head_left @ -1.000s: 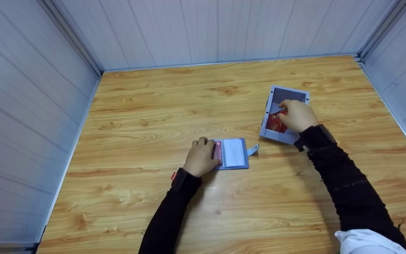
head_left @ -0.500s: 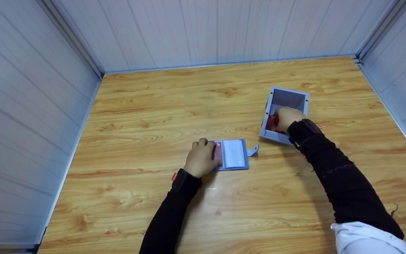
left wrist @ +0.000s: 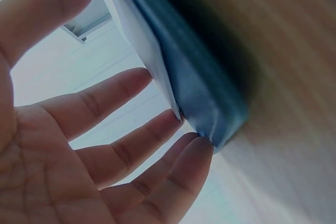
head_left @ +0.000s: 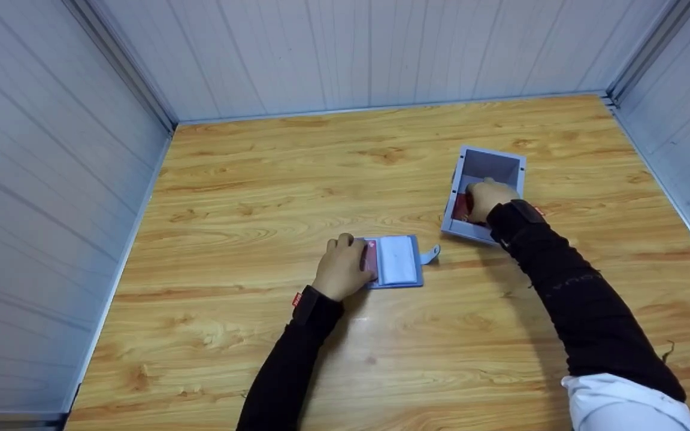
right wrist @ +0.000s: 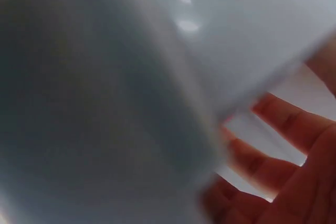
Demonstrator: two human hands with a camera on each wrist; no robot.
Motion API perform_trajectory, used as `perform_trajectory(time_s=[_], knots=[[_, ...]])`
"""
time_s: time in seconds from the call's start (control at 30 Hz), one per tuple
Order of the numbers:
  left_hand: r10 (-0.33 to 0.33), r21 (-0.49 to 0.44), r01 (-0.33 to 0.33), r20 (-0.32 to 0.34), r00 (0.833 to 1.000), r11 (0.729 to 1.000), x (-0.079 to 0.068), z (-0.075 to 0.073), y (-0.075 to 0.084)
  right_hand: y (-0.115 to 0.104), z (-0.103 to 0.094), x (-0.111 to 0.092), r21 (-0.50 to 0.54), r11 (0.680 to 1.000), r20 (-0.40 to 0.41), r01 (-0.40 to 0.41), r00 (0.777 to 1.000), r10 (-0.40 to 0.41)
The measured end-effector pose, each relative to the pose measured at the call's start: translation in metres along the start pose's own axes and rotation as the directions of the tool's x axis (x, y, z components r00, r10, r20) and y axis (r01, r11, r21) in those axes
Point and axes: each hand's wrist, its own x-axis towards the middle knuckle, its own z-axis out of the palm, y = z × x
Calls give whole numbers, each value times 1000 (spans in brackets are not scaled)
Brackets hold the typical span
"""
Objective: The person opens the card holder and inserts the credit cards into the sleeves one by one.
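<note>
In the head view a blue card holder (head_left: pixel 398 260) lies unfolded on the table, its clasp strap (head_left: pixel 430 255) pointing right. A red card (head_left: pixel 371 261) shows in its left sleeve. My left hand (head_left: pixel 340 266) holds that side, thumb at the near edge and fingertips at the far edge. The left wrist view has the fingertips (left wrist: pixel 176 119) against the sleeves and cover edge. My right hand (head_left: pixel 490 197) reaches down into a grey box (head_left: pixel 472 230), over dark red cards (head_left: pixel 460 208). In the right wrist view its fingertips are partly hidden, so I cannot tell whether they pinch a card.
The wood-grain table (head_left: pixel 261 179) is enclosed by white panel walls (head_left: pixel 333 54) at the back and both sides. The grey box stands right of and beyond the card holder, its raised walls around the right hand.
My right hand has moved down deeper into the grey box, over the red cards, and then shifted only slightly. The left hand and card holder have stayed put.
</note>
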Motion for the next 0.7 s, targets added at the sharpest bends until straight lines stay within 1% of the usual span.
perform_trajectory(time_s=[0.17,0.33,0.43,0.53,0.7], knots=[[4,2,-4,-4,1000,1000,0,-1,0,2,-4,-1,0,1000,-27,-26,999,26],[6,3,-6,-4,1000,1000,0,-1,1,8,-11,1,36,999,-101,-4,995,7],[5,0,-5,-7,1000,1000,0,-1,1,12,-16,1,79,997,-139,18,990,-6],[8,3,-8,-11,1000,1000,0,-1,1,16,-22,-1,126,991,-153,37,988,-18],[4,4,-4,-2,1000,1000,0,0,0,21,-31,-8,220,975,-169,33,986,4]])
